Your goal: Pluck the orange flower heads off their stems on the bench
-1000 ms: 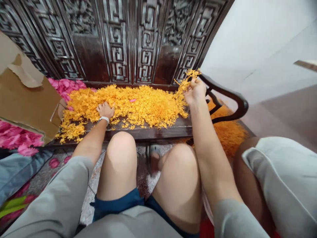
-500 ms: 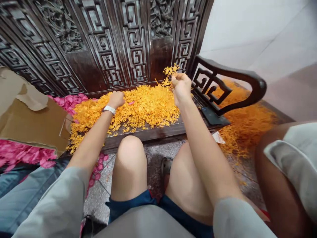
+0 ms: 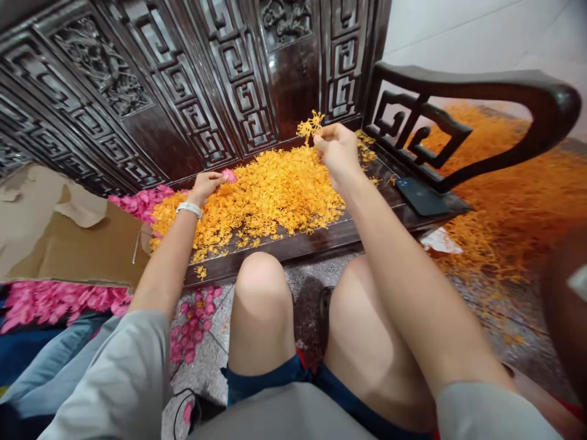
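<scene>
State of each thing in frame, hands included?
Left hand: pinching pink flower
Right hand: raised, pinching yellow flowers
Yellow flower pile: loose, heaped on bench
Wristband: worn
Smartphone: lying flat beside armrest
Cardboard: surface torn
Orange heap: loose, beyond armrest
Pink pieces on floor: loosely clustered

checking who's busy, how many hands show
2: left hand over the yellow pile, pinching a pink flower; right hand by the pile's right end, holding yellow flowers. Others may be hidden.
</scene>
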The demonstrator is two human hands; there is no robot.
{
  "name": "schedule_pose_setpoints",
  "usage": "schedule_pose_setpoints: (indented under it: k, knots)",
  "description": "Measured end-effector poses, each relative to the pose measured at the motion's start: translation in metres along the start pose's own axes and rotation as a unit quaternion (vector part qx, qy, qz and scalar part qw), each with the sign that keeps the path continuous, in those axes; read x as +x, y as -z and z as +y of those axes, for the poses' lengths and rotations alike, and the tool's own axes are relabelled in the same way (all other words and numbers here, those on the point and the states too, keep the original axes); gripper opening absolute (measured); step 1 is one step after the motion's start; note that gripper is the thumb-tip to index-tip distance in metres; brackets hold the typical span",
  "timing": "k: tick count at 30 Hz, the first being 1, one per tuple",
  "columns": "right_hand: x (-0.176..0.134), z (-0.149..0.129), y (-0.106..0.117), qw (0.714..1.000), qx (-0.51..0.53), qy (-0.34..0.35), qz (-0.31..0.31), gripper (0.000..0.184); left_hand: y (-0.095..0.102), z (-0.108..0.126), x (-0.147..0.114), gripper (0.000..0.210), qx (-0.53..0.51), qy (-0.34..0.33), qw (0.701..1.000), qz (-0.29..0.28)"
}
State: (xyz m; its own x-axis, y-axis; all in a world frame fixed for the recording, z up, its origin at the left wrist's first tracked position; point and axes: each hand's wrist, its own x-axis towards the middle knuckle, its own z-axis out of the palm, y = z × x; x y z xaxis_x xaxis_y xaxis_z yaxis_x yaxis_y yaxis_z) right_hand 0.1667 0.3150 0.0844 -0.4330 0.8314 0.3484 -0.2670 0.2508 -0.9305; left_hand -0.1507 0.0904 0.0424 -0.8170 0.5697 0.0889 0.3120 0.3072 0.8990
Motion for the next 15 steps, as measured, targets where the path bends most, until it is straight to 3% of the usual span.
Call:
schedule_pose_setpoints:
  k: [2,5,7,8,10,11,13,15]
  knots:
    - [0.002,0.002,-0.004,1.000,0.007,-0.016,-0.006,0.028,0.036,0.003,0.001,0.017,-0.083,0.051,0.993,0.073]
    - [0.002,0.004,-0.010,0.999,0.042,-0.025,-0.018,0.023,0.080,0.004,-0.007,0.010,-0.173,0.143,0.955,0.195]
    - [0.000,0.005,-0.016,0.996,0.077,-0.027,-0.026,0.022,0.086,0.003,-0.015,0.007,-0.189,0.194,0.945,0.183]
    - [-0.001,0.005,-0.019,0.995,0.092,-0.031,-0.031,0.022,0.079,0.003,-0.019,0.006,-0.193,0.205,0.946,0.161]
    - [-0.004,0.004,-0.025,0.992,0.107,-0.044,-0.043,0.023,0.045,0.008,-0.027,0.004,-0.210,0.190,0.951,0.123]
    - [-0.005,0.003,-0.029,0.992,0.107,-0.051,-0.051,0.023,0.020,0.015,-0.031,0.004,-0.219,0.169,0.955,0.105]
    - [-0.009,0.001,-0.035,0.992,0.094,-0.056,-0.063,0.020,-0.037,0.039,-0.041,0.010,-0.209,0.049,0.974,0.067]
    - [-0.011,-0.003,-0.039,0.995,0.070,-0.047,-0.059,0.014,-0.092,0.075,-0.054,0.033,-0.225,-0.026,0.974,-0.013]
